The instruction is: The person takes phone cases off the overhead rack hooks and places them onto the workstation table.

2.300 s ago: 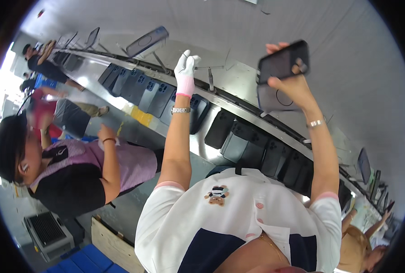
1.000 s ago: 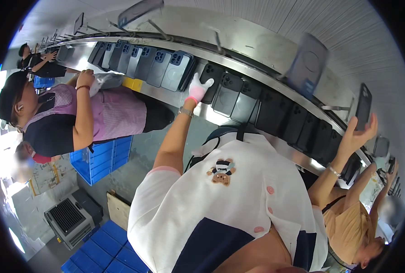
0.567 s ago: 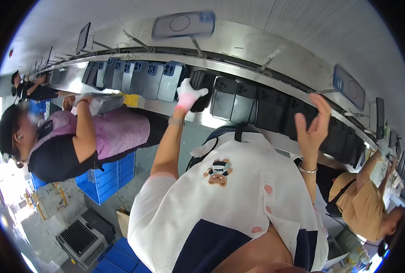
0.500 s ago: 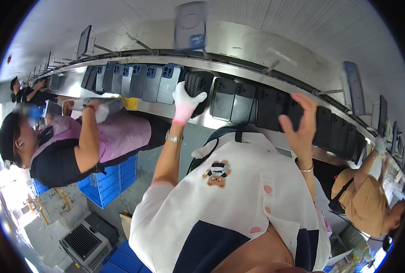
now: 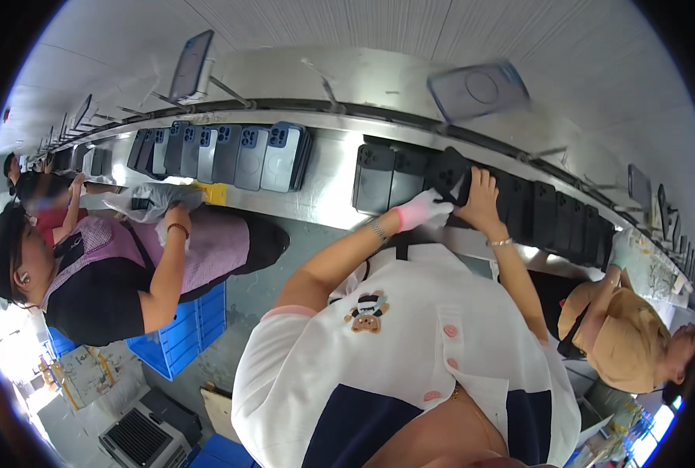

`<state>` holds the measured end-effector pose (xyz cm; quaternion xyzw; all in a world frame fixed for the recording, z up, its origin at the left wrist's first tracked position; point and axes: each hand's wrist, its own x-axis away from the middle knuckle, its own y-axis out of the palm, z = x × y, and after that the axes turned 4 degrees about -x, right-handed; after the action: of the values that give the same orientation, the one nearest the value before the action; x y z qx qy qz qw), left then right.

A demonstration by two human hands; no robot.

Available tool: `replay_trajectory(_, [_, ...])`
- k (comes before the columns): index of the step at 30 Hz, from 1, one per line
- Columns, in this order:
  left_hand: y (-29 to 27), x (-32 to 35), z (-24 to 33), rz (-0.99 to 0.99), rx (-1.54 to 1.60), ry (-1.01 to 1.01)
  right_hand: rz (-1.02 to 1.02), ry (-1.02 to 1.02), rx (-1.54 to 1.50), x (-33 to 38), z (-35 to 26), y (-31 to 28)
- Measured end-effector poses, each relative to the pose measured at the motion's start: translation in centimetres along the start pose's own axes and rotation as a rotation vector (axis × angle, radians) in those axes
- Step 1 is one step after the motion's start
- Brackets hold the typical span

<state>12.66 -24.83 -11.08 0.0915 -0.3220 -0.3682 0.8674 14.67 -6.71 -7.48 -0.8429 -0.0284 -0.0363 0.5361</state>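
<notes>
Both hands meet at the same spot on the long metal table [image 5: 324,199]. The left hand [image 5: 424,209], in a white glove with a pink cuff, and the bare right hand [image 5: 480,195] are wrapped together around a black phone case [image 5: 446,171]. Both grips are closed on it, and the case sits just at the near end of a row of dark phone cases [image 5: 550,214] that runs off to the right.

To the left of the hands stands a short group of dark cases [image 5: 386,178] leaning on the table, then a bare stretch of metal, then a group of blue cases [image 5: 246,156] further left. More cases hang on rods above the table, one grey case [image 5: 478,90] blurred right over the hands.

Judging by this, much of the lining-up looks done: the rows are long and tidy. The case in hand seems not yet settled among its neighbours, so that one is left, and the gap between the groups suggests room for more.

A person in a checked apron [image 5: 129,265] handles a clear bag [image 5: 148,201] to the left; another person in yellow [image 5: 620,335] works to the right
</notes>
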Motion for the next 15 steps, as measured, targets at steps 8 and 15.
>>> replay_trajectory(8, [-8.3, 4.6, 10.0, 0.398, -0.223, 0.55, 0.129, -0.002, -0.168, 2.8, -0.2, -5.3])
replay_trajectory(15, [-7.0, -4.2, 20.9, 0.326, -0.083, 0.729, 0.277, -0.272, -1.093, -0.6, 0.7, -18.9])
